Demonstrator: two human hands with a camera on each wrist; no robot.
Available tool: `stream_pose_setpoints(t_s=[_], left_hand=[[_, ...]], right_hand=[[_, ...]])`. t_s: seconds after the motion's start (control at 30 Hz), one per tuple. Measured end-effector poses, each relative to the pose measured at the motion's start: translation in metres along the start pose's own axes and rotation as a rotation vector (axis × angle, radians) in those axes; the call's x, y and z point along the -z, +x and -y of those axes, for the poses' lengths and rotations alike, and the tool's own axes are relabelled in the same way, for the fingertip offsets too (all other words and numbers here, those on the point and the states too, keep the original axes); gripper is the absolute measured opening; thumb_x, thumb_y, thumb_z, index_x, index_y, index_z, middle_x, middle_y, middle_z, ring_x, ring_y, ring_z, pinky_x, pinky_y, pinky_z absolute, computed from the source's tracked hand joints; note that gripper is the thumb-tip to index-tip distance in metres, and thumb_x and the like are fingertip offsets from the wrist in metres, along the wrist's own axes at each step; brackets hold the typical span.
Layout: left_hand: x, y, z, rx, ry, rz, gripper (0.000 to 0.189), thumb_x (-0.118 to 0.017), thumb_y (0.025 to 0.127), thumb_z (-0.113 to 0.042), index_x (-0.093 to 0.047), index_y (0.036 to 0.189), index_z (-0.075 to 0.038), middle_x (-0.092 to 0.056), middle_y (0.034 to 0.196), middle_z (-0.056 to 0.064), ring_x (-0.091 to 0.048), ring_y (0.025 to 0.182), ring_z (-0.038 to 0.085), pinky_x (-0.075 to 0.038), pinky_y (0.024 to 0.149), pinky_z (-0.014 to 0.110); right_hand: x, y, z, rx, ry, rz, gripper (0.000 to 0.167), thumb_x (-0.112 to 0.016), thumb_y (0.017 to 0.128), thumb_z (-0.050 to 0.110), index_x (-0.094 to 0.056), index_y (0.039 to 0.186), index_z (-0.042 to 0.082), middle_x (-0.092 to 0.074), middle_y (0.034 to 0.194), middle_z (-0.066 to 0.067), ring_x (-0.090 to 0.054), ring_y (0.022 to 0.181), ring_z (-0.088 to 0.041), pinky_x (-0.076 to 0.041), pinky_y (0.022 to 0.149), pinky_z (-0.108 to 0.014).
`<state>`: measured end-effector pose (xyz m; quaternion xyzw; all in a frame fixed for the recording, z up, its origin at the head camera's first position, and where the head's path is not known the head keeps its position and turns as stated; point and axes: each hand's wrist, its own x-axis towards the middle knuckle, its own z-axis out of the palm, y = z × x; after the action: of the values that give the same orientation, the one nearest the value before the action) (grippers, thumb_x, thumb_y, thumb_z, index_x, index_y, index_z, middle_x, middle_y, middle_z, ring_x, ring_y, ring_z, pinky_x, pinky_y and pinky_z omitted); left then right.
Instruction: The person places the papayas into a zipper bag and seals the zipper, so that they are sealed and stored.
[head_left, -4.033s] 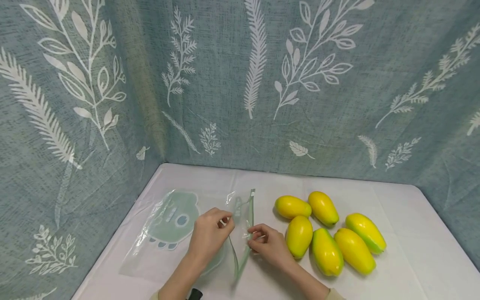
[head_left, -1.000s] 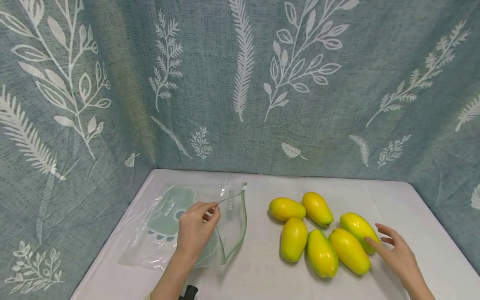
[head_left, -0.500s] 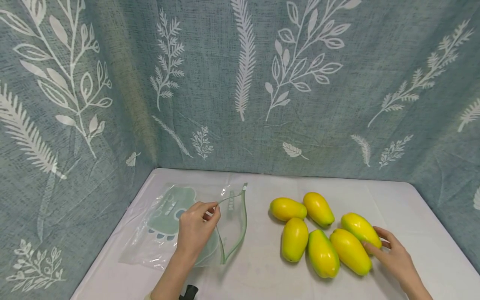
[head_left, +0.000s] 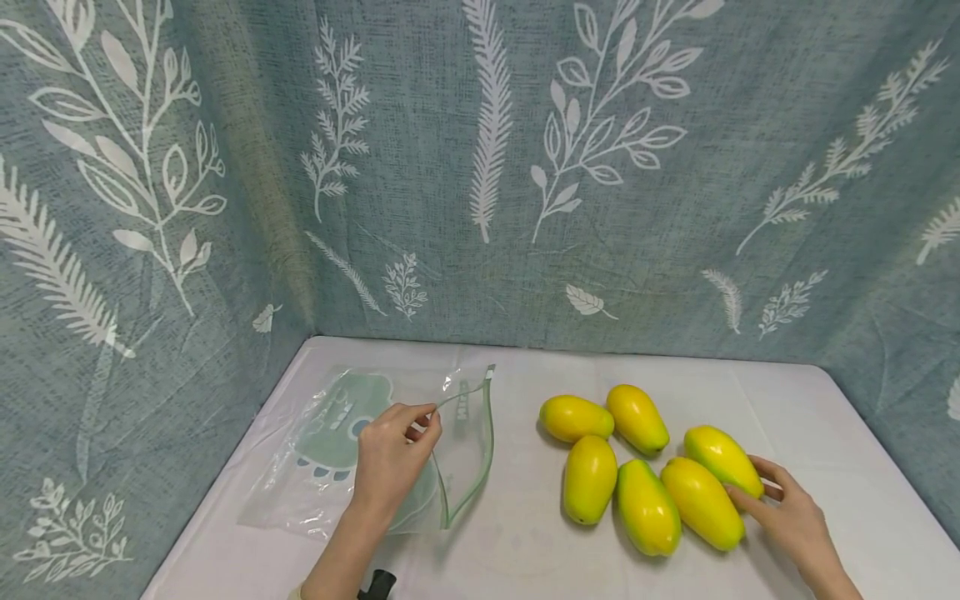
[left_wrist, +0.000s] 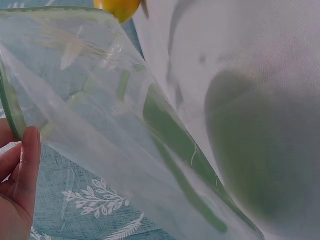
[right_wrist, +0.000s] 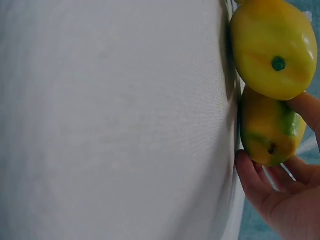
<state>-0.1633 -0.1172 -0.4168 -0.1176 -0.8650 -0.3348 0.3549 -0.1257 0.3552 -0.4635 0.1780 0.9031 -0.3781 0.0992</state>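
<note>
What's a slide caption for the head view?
Left hand holds the clear bag open; right hand grips a yellow fruit.

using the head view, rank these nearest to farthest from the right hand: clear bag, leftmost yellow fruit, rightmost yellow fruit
From the right hand:
1. Rightmost yellow fruit: right at the hand, between thumb and fingers.
2. Leftmost yellow fruit: at the left end of the group.
3. Clear bag: left of all the fruit.
</note>
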Motion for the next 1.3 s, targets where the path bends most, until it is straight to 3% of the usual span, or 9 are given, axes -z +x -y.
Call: stream_pose_setpoints(t_s=[0.2,0.43,0.8,1.0,1.3], left_hand=[[0.002,0.000,0.000,0.043,0.001,0.036,0.010,-0.075,0.078,-0.003,-0.078,0.088,-0.002,-0.068,0.071,0.003,-0.064,0.056,0.012,-0.053,0.048,0.022],[0.003,-0.001,0.000,0.048,0.008,0.042,0.010,-0.074,0.079,-0.003,-0.078,0.088,-0.003,-0.068,0.072,0.002,-0.065,0.056,0.012,-0.053,0.048,0.022],[0.005,0.000,0.001,0.053,-0.001,0.037,0.010,-0.073,0.079,-0.002,-0.078,0.088,-0.004,-0.068,0.072,0.002,-0.064,0.056,0.012,-0.054,0.049,0.023],[0.007,0.001,0.001,0.064,-0.006,0.037,0.010,-0.073,0.079,-0.003,-0.079,0.088,-0.005,-0.068,0.072,0.001,-0.064,0.056,0.011,-0.054,0.049,0.023],[0.009,0.003,0.000,0.048,-0.023,0.026,0.009,-0.074,0.079,-0.002,-0.078,0.087,-0.004,-0.068,0.070,0.002,-0.063,0.054,0.011,-0.053,0.048,0.022]], right_hand=[[-0.001,-0.003,0.000,-0.027,0.031,-0.048,0.108,-0.057,0.084,0.069,-0.016,0.152,-0.004,-0.018,0.152,-0.033,-0.027,0.132,-0.054,-0.033,0.102,-0.068],[0.001,-0.007,0.004,-0.009,0.052,-0.098,0.102,-0.057,0.087,0.066,-0.018,0.153,-0.001,-0.020,0.153,-0.031,-0.028,0.133,-0.052,-0.033,0.101,-0.068],[0.001,-0.016,0.030,0.019,0.111,-0.220,0.093,-0.063,0.088,0.058,-0.025,0.153,0.004,-0.027,0.154,-0.025,-0.031,0.134,-0.047,-0.031,0.102,-0.068],[-0.002,-0.023,0.050,0.063,0.141,-0.207,0.092,-0.065,0.088,0.056,-0.026,0.153,0.005,-0.029,0.153,-0.023,-0.031,0.135,-0.045,-0.030,0.103,-0.069],[-0.015,-0.035,0.085,0.117,0.126,-0.106,0.095,-0.066,0.083,0.063,-0.029,0.152,0.009,-0.032,0.152,-0.022,-0.033,0.134,-0.043,-0.035,0.102,-0.065]])
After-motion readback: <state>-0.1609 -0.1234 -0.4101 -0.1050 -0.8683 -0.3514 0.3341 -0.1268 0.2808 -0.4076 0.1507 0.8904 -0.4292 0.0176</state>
